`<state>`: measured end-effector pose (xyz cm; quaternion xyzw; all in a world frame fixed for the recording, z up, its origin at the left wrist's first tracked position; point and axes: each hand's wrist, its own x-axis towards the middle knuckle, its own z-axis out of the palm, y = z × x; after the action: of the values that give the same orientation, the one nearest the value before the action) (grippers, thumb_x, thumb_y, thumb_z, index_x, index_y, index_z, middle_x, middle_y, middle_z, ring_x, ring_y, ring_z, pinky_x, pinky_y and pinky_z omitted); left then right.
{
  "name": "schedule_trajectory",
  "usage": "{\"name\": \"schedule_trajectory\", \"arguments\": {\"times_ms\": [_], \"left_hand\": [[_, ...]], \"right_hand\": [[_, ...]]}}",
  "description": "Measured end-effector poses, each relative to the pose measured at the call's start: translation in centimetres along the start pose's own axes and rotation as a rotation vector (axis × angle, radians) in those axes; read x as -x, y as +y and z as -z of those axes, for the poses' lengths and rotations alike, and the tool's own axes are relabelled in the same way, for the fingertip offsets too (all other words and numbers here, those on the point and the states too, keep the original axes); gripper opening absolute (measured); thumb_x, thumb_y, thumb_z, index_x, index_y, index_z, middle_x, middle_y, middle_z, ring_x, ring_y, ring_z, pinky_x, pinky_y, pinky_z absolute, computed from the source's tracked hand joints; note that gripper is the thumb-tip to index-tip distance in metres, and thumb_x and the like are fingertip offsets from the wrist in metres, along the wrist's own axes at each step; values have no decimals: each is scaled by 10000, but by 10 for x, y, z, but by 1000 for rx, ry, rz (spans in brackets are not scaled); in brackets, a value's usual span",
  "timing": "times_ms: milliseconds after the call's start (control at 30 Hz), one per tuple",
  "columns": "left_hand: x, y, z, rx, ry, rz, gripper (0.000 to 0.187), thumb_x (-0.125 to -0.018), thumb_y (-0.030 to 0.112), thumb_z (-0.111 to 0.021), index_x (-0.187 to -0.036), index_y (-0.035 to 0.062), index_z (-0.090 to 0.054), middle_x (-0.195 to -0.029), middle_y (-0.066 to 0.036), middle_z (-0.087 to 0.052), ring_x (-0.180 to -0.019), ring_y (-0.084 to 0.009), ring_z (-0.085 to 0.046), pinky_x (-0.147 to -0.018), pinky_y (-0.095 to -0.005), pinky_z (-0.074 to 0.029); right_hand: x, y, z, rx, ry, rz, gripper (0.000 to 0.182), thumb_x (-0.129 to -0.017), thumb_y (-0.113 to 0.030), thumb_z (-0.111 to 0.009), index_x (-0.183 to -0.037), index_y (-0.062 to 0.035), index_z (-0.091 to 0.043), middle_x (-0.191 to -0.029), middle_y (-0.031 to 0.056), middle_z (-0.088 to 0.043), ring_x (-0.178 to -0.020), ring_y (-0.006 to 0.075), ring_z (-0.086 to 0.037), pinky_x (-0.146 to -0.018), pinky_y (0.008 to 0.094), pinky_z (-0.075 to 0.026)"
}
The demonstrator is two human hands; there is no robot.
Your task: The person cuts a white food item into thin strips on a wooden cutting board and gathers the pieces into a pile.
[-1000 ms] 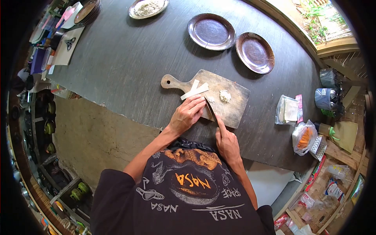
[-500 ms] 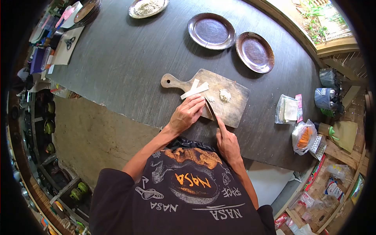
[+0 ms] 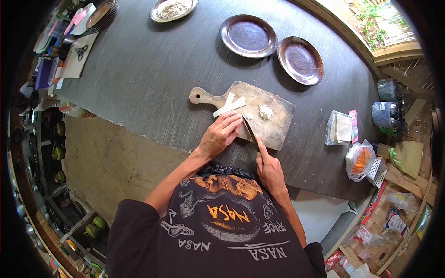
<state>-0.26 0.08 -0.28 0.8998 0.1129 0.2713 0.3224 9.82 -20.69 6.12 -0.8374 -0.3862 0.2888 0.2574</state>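
The pale strips (image 3: 229, 106) lie on the wooden cutting board (image 3: 280, 123), close to its handle end: off-white, flat and narrow, with straight edges and a smooth, matte look, at least two of them crossing at an angle. Further from the board's handle sits a small heap of shreds (image 3: 265, 112), the same off-white but fine, thready and loosely tangled, and between it and the left hand (image 3: 221, 135) a few thin slivers (image 3: 247, 115) are scattered on the board. The left hand rests at the board's near edge, its fingers bent and drawn together, tips down just beside the pale strips; what lies under them is hidden, so whether they pinch anything I cannot tell. The right hand (image 3: 270, 172), also at the board's near side, is closed around the knife (image 3: 251, 129), forefinger stretched along it, and the dark blade reaches over the board to the left fingertips. The board's wood is worn and greyish, with darker stains toward the end opposite the handle. Beyond the board's far side stand two glossy brown plates (image 3: 249, 36), near each other, and past the handle, well apart from the board, a dish (image 3: 168, 20) bears a larger off-white heap (image 3: 172, 8).
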Motion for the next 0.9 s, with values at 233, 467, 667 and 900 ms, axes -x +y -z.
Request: {"name": "schedule_trajectory", "arguments": {"times_ms": [233,467,667,900], "left_hand": [[0,1,-1,-7,12,10,290,-895,28,-759,-1183,-2,-744,-1238,-115,-734,-1260,-277,-654,-1090,-393,-536],[-1,1,0,9,23,20,296,-883,21,-763,-1178,-2,-743,-1242,-116,-734,-1256,-276,-658,-1084,-393,-539],[0,1,0,-1,20,15,317,-875,12,-765,-1189,-9,-736,-1241,-117,-733,-1260,-275,-657,-1086,-395,-537],[-1,1,0,0,27,0,320,-874,17,-771,-1192,1,-745,-1227,-111,-738,-1241,-280,-655,-1090,-401,-530]], "right_hand": [[-12,-9,4,30,-19,0,579,-1055,-102,-510,-1620,-150,-391,-769,304,-648,-688,474,-655,-693,558,-497],[-9,-6,1,-21,-3,-1,578,-1050,-109,-517,-1615,-150,-401,-789,309,-658,-727,479,-672,-713,556,-505],[-6,-11,7,80,-21,-55,634,-1023,-105,-538,-1626,-235,-392,-794,269,-679,-739,453,-692,-717,572,-538],[1,-4,6,41,-39,-78,624,-1030,-119,-536,-1627,-228,-390,-812,275,-679,-752,454,-692,-720,566,-537]]}}
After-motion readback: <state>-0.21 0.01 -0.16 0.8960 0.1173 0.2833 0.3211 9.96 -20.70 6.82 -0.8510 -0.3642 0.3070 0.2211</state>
